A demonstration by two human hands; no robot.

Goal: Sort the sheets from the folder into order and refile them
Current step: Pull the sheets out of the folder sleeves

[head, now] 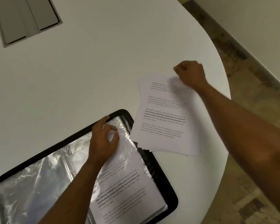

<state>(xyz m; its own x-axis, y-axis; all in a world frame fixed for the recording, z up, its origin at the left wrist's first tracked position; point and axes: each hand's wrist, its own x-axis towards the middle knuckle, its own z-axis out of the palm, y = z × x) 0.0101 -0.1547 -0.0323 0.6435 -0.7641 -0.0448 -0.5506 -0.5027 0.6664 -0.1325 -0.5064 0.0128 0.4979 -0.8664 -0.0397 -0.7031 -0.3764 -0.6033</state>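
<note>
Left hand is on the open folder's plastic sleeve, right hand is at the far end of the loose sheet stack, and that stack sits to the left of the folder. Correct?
Not quite: the head view shows the loose sheet stack lying to the right of the folder, overlapping its right edge. The rest holds: the left hand is on the plastic sleeve, the right hand at the stack's far end.

The left hand (103, 139) lies over the top edge of the open folder (160, 172), fingers loosely curled, fingertips pinching a plastic sleeve (124, 126) — forearm running down-left. The right hand (190, 72) — a closed fist — hangs well beyond the folder's far right corner, arm outstretched.
</note>
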